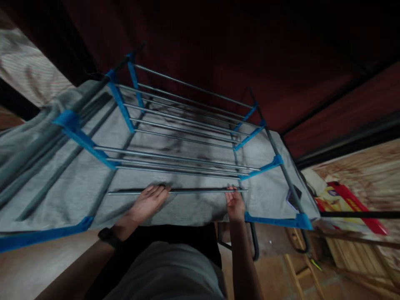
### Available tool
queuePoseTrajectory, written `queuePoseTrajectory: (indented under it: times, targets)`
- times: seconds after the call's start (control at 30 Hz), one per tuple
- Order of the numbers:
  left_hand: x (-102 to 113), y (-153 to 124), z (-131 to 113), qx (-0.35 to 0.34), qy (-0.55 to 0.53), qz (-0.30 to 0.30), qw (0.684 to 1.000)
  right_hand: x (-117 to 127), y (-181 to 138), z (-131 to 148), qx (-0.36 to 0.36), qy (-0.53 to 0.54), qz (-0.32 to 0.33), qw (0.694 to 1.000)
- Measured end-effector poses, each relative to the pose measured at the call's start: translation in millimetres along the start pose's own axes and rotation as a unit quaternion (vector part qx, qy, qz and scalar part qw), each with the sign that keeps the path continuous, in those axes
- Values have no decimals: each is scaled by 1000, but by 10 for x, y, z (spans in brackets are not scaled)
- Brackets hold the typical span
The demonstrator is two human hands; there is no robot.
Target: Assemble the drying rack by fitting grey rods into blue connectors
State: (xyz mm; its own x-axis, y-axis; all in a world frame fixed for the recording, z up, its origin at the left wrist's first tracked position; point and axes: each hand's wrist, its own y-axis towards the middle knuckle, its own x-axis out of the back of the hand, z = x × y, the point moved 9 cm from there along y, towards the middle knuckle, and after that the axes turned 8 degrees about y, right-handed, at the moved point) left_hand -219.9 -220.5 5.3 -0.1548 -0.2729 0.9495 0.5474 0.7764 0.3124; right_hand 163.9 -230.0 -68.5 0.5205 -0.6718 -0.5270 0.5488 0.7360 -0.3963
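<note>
A thin metal rod (196,191) runs crosswise in front of me, held by both hands. My left hand (151,200) is wrapped over it left of the middle, palm down. Near its right end, my right hand (235,202) grips it with the fingers curled up around it. Beyond the rod stands a rack of grey tubes and blue plastic brackets, with several metal bars (184,158) spanning between the sides. The nearest blue brackets, on the left (46,235) and right (278,221), have no bar between them.
The rack lies on a grey cloth-covered surface (187,212). Loose grey tubes (62,179) lie at the left. A dark flat object (293,196) rests by the right upright. At the right are a red and yellow package (346,204) and a wooden frame (303,273). Dark red fabric (218,50) hangs behind.
</note>
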Motion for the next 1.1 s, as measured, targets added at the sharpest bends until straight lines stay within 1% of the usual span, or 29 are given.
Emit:
queuePoseTrajectory:
  times: [0.07,0.2,0.3,0.43,0.53,0.63,0.77,0.9,1.1]
  targets:
    - [-18,-27,52,2,-15,-19,1000,-25,-2,-13,9,3,6,1000]
    - [-83,-58,143,3,-26,-39,999,-33,9,-53,14,7,3,1000]
    - [-60,-38,181,7,-12,-50,999,-12,21,-60,9,16,-7,1000]
    - [33,18,223,18,-13,-56,998,16,26,-47,4,34,-17,999]
    - [80,22,260,21,-21,-59,998,20,23,-23,13,42,-20,999]
    - [58,-20,296,22,-35,-52,998,7,14,-5,20,52,-19,998]
    - [14,-86,350,33,-54,-58,996,-9,-4,-2,16,64,-21,998]
    - [-15,-78,350,24,-55,-54,997,-8,-16,-2,10,66,-29,997]
    - [42,-55,347,24,-36,-64,997,27,4,-5,16,69,-35,997]
